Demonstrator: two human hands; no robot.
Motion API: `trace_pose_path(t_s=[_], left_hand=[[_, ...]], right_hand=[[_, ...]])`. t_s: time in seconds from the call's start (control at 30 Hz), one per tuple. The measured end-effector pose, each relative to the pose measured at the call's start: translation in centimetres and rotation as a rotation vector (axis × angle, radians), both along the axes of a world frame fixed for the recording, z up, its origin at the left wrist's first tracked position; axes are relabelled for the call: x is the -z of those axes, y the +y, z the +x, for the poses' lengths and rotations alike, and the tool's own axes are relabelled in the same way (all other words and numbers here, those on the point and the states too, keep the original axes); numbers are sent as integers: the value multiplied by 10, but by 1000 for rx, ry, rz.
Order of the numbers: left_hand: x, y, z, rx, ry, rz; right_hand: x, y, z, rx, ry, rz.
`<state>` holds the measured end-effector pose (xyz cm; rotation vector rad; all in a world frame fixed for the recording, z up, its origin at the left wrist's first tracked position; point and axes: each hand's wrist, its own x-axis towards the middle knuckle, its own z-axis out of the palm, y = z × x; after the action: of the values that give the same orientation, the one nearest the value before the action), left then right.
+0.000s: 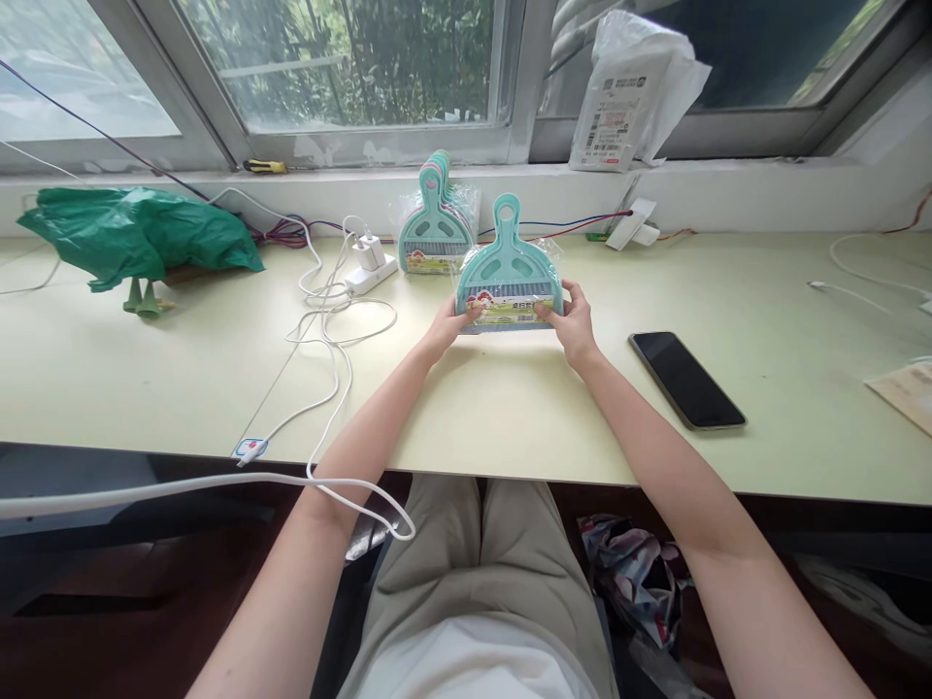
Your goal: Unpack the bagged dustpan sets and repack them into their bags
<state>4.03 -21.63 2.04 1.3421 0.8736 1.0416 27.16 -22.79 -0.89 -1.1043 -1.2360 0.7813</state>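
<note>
A teal mini dustpan set (508, 267) in a clear plastic wrapper with a printed label stands upright on the pale table (510, 408). My left hand (452, 325) grips its lower left corner. My right hand (572, 320) grips its lower right corner. Both hands have their fingers closed on the wrapper's bottom edge. Behind it, against the window sill, a stack of several similar packaged dustpan sets (435, 218) stands upright.
A black phone (686, 379) lies right of my hands. A white charger with power strip (368, 262) and looping white cables (327, 320) lie to the left. A green plastic bag (138, 235) sits far left. A white parcel bag (630, 92) leans on the sill.
</note>
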Motion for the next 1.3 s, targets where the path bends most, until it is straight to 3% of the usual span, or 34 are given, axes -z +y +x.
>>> trace_pose_path(t_s=[0.7, 1.3], left_hand=[[5, 7, -2, -54, 1, 60], [7, 9, -3, -55, -8, 52]], right_hand=[[-5, -7, -5, -54, -12, -36], [-11, -14, -8, -163, 46, -183]])
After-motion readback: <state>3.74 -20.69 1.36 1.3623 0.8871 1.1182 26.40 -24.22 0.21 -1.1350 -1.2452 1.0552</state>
